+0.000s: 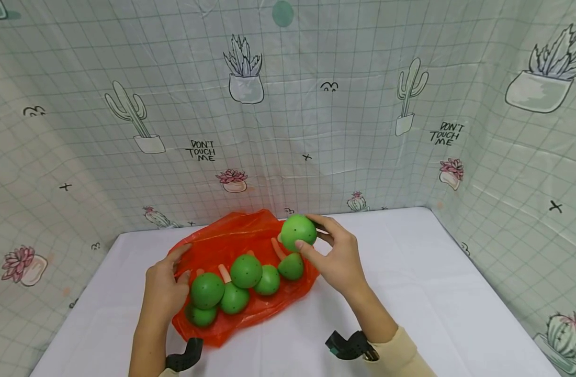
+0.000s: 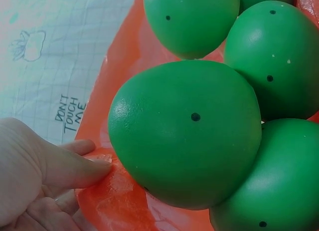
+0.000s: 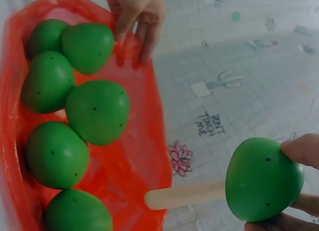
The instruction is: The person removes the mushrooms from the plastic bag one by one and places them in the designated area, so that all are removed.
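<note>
My right hand (image 1: 339,256) grips a green mushroom-shaped toy (image 1: 298,233) by its rounded, black-dotted head, thumb on one side and fingers on the other. In the right wrist view its pale, straight stick (image 3: 187,194) points left, over the edge of a red plastic bag (image 1: 212,241). At the bag's left side, my left hand (image 1: 162,285) pinches the thin plastic between thumb and fingers. Several more green mushroom-shaped toys (image 1: 246,271) lie close together on the red plastic, some of their sticks showing behind the heads.
A white cloth (image 1: 391,272) covers the table beneath the bag. Behind and at both sides hangs a pale gridded curtain (image 1: 278,125) printed with cacti and potted plants. Black wrist-worn devices (image 1: 346,345) sit on both wrists.
</note>
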Motion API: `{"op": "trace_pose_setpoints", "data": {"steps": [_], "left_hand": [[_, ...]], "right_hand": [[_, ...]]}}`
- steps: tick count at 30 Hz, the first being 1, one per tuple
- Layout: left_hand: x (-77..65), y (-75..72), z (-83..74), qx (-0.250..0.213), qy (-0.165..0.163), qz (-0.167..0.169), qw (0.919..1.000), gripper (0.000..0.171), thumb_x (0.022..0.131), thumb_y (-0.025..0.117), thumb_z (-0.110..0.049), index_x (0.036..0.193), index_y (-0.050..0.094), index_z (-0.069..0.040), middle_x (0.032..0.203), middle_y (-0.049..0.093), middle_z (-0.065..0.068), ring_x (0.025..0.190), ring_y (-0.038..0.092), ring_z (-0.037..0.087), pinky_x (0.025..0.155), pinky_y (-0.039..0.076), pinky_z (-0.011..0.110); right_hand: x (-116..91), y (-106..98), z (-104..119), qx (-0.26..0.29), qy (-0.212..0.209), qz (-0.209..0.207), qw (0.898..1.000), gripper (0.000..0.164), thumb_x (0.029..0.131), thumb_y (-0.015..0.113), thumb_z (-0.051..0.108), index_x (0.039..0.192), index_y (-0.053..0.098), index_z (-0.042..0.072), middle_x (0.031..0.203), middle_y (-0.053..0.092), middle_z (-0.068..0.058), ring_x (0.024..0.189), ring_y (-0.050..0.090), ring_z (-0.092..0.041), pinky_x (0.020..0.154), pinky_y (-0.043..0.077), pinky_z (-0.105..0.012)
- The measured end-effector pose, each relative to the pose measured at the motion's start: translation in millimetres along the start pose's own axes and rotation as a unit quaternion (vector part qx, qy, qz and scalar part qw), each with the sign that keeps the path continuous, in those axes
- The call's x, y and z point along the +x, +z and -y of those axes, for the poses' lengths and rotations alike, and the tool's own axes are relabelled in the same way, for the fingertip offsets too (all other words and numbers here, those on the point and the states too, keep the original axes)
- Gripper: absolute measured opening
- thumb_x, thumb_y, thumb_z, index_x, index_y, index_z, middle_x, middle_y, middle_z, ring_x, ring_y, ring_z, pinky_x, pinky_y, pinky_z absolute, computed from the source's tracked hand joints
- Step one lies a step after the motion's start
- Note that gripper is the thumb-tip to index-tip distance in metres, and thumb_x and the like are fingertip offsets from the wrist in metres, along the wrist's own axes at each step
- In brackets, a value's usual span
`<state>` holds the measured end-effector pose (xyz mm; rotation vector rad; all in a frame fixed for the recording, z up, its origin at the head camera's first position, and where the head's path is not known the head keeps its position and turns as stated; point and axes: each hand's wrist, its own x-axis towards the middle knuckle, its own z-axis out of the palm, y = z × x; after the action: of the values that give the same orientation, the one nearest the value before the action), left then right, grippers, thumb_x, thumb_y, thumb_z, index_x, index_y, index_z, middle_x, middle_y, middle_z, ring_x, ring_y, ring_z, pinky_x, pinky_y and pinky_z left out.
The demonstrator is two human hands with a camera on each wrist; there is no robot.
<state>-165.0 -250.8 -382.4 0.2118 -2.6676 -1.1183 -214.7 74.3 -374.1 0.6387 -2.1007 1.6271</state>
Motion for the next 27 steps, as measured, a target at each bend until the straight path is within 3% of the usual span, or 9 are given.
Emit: {"op": "trace_pose_setpoints", "data": {"steps": [16,27], "left_hand": [[0.7,0.0,-0.4,0.001,-0.005,0.002,1.0000,0.059,0.097,0.061,0.011,0.154,0.050,-0.001,0.147,0.054,0.032,0.132,0.054,0.053,0.106,0.048,0.061],[-0.3,-3.4,0.6,0.011,0.004,-0.002,0.9999,0.057,0.098,0.060,0.010,0.153,0.051,0.001,0.145,0.056,0.033,0.132,0.053,0.052,0.107,0.047,0.062]], "right_hand": [[6.9,-30.0,2.6,0.038,0.027,-0.040,0.998,0.051,0.089,0.082,0.002,0.136,0.064,-0.003,0.135,0.066,-0.014,0.122,0.066,-0.028,0.098,0.056,-0.024],[13.1,-38.3,-21.2,0.017,0.029,-0.078,0.996,0.051,0.088,0.083,-0.001,0.135,0.064,-0.005,0.134,0.065,-0.017,0.123,0.065,-0.031,0.101,0.053,-0.023]]}}
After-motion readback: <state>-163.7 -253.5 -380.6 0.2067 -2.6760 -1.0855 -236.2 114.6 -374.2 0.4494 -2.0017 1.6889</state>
